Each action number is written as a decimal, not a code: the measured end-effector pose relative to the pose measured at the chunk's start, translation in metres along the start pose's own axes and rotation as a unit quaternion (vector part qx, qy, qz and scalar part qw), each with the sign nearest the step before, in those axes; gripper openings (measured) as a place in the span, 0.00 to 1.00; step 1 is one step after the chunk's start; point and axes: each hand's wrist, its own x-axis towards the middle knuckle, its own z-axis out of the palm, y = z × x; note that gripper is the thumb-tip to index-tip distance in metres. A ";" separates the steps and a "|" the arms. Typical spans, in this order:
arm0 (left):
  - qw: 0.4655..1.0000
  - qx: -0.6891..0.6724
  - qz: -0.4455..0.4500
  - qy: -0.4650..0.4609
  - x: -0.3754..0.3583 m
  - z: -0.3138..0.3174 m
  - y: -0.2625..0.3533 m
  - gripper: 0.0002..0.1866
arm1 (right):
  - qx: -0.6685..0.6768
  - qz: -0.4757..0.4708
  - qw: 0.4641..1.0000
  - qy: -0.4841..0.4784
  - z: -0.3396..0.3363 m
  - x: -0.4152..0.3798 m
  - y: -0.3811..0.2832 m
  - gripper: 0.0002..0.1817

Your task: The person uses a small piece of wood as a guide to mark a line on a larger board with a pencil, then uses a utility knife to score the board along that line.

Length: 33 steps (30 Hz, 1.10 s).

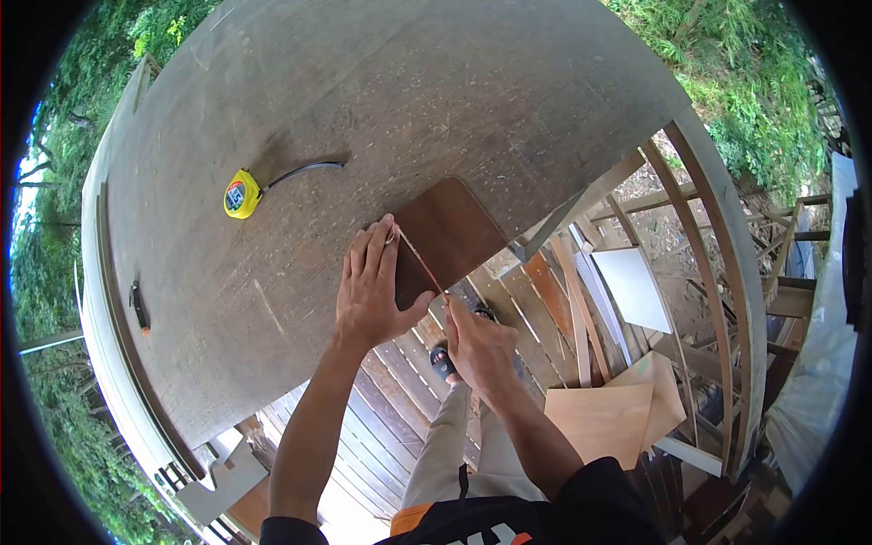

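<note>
A dark brown board (450, 222) with a rounded corner lies on the large worn tabletop, at its near edge. My left hand (368, 286) rests on the board's left part, fingers stretched out and thumb spread apart. A small pale thing shows by its fingertips, too small to name. From there a thin light reddish line or strip (423, 262) runs across the board to my right hand. My right hand (479, 345) is closed at the board's near edge; what it grips is mostly hidden by the fingers.
A yellow tape measure (241, 194) sits on the tabletop (318, 91), with a dark curved strip (304, 170) beside it. Farther left lies a dark-handled tool (138, 307). Wood offcuts (599, 422) and a white panel (631, 289) stand at the right, above the slatted floor (377, 413).
</note>
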 end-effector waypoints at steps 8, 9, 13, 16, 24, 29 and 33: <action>1.000 0.000 0.009 0.007 0.000 0.001 -0.001 0.52 | 0.000 -0.002 1.000 0.006 -0.002 0.002 -0.001 0.12; 1.000 -0.002 0.009 0.008 0.000 0.001 -0.001 0.52 | -0.005 -0.002 1.000 0.000 -0.002 0.002 0.000 0.12; 1.000 0.002 0.003 0.000 0.001 0.000 0.000 0.52 | -0.001 -0.005 1.000 -0.006 -0.002 0.002 0.003 0.12; 1.000 0.001 0.008 0.001 0.000 0.000 -0.002 0.52 | 0.019 -0.013 1.000 0.017 0.004 0.000 0.006 0.12; 1.000 -0.003 0.004 -0.013 -0.001 0.000 -0.002 0.55 | 0.017 -0.015 0.999 -0.027 -0.010 -0.070 0.036 0.14; 1.000 -0.003 0.000 -0.011 0.000 0.001 -0.002 0.54 | 0.061 -0.017 0.997 0.052 -0.009 -0.078 0.038 0.15; 1.000 -0.007 0.014 0.006 -0.001 0.002 -0.003 0.53 | 0.049 -0.013 0.998 0.026 -0.012 -0.035 0.012 0.11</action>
